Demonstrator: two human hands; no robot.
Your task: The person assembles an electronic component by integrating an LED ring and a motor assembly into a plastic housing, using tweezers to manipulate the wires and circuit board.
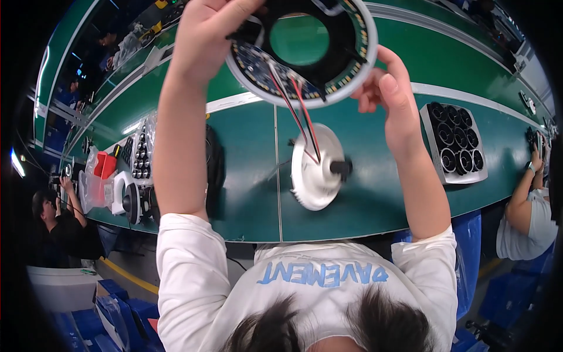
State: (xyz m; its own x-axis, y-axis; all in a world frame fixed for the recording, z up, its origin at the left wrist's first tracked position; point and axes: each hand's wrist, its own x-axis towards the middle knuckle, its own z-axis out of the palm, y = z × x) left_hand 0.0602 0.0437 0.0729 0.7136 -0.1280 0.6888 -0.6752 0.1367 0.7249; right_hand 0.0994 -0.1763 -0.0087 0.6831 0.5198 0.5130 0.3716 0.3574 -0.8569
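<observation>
Left hand: is closing around the upper left rim of the lamp-like ring, thumb laid over the edge, and is apparently taking most of its weight

Right hand: is hovering at the ring's lower right rim, partly curled, thumb standing apart; whether its fingers are touching the rim is not clear

Ring, black and white, with a circuit board and small lights around its inner face: is being held up above the tabletop, inner face turned toward the wearer

Wires, red and dark: are running from the ring's board down to the white housing

White housing, round, tilted, a black fitting projecting from one side: is sitting below the ring, between the forearms; whether it is hanging or resting on the tabletop cannot be told

Tray, white, holding black round parts: is standing to the right

Red container: is lying among parts at the far left

Handling note: the left hand should be keeping the rim steady, clear of the lights; the right would best be supporting the opposite edge; the wires should be staying slack and untwisted, since the housing's weight could be straining their joints
</observation>
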